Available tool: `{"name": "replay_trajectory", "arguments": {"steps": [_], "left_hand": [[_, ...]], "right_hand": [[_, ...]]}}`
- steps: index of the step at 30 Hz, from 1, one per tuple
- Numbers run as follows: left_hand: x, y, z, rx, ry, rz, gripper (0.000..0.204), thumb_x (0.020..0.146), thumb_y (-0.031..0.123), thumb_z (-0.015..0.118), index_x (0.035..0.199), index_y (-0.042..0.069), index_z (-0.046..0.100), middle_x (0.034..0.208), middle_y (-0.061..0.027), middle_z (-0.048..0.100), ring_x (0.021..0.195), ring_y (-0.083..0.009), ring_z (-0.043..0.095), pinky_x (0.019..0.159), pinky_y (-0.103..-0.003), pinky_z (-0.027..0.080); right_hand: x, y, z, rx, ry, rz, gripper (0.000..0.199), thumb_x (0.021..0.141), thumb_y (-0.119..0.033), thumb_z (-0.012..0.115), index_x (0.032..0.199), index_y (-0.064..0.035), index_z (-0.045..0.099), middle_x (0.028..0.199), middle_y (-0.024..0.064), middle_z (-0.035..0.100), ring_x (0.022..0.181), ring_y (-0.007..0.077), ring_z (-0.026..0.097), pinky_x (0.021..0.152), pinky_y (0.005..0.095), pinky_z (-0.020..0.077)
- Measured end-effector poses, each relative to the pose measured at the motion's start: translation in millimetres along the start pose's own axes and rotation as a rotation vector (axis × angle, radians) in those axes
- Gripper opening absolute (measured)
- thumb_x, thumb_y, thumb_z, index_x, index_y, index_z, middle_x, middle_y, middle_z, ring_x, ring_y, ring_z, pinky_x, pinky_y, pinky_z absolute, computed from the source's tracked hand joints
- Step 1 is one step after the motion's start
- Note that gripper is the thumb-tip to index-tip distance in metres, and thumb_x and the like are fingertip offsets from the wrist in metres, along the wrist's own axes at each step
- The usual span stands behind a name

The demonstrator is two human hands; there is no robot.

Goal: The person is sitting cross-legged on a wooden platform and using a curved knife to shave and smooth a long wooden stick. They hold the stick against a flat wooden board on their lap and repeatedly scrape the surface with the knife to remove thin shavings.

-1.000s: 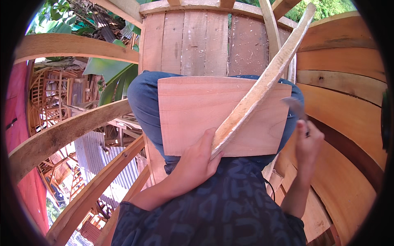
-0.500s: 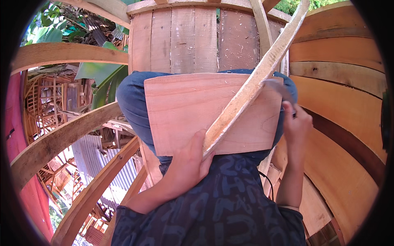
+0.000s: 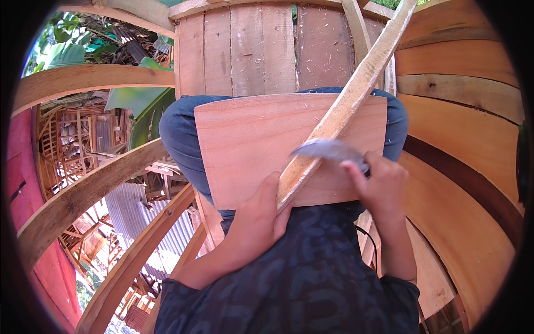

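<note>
A long pale strip [image 3: 346, 114] with a rough, tan upper face slants across a flat wooden board [image 3: 239, 139] on my lap. My left hand [image 3: 258, 214] is closed around the strip's near end, by the board's front edge. In my right hand [image 3: 384, 186] is the dark handle of a knife with a curved grey blade [image 3: 328, 149]. The blade, slightly blurred, lies across the strip a short way above my left hand. Whether its edge cuts into the strip, I cannot tell.
Plank flooring [image 3: 247, 50] with scattered shavings lies beyond my crossed legs. A wall of orange-brown boards [image 3: 456, 122] rises on the right. Curved-looking wooden rails [image 3: 100, 78] run along the left, with corrugated metal sheets [image 3: 128, 209] and green leaves beyond them.
My right hand has brought the knife down and left along the strip, from its upper part toward my left hand. The left hand keeps its hold.
</note>
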State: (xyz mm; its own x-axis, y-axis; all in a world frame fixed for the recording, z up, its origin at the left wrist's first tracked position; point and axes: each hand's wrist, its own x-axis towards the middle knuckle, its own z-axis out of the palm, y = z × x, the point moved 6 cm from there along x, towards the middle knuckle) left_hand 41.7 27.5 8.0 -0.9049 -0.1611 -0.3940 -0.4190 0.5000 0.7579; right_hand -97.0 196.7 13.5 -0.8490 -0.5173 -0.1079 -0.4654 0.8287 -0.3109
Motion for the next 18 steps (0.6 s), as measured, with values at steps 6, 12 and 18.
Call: {"name": "replay_trajectory", "arguments": {"steps": [6, 12, 18], "left_hand": [[4.7, 5.6, 4.0, 0.008, -0.005, 0.022, 0.052, 0.083, 0.009, 0.067, 0.125, 0.001, 0.037, 0.092, -0.0291, 0.059, 0.083, -0.0485, 0.06, 0.066, -0.048, 0.047], [3.3, 3.8, 1.3, -0.012, 0.003, 0.035, 0.051, 0.083, 0.009, 0.067, 0.124, 0.001, 0.038, 0.092, -0.0291, 0.059, 0.083, -0.0488, 0.06, 0.066, -0.049, 0.047], [4.9, 3.5, 2.7, -0.017, -0.027, 0.006, 0.051, 0.084, 0.01, 0.067, 0.124, 0.001, 0.037, 0.092, -0.029, 0.059, 0.084, -0.0486, 0.06, 0.068, -0.048, 0.047]], "right_hand": [[6.9, 25.3, -17.1, -0.14, 0.088, 0.05, 0.058, 0.075, -0.061, 0.067, 0.06, -0.0066, 0.054, 0.051, 0.0112, 0.053, 0.049, 0.0312, 0.057, 0.043, 0.0376, 0.0413], [6.5, 26.4, -7.2, -0.114, 0.117, 0.061, 0.06, 0.075, -0.063, 0.066, 0.061, -0.0065, 0.053, 0.05, 0.0112, 0.051, 0.048, 0.0318, 0.056, 0.043, 0.0374, 0.0415], [8.9, 33.8, -6.4, -0.136, 0.115, 0.042, 0.062, 0.077, -0.065, 0.063, 0.064, -0.0045, 0.054, 0.054, 0.0129, 0.054, 0.053, 0.0336, 0.058, 0.047, 0.0403, 0.0433]]}}
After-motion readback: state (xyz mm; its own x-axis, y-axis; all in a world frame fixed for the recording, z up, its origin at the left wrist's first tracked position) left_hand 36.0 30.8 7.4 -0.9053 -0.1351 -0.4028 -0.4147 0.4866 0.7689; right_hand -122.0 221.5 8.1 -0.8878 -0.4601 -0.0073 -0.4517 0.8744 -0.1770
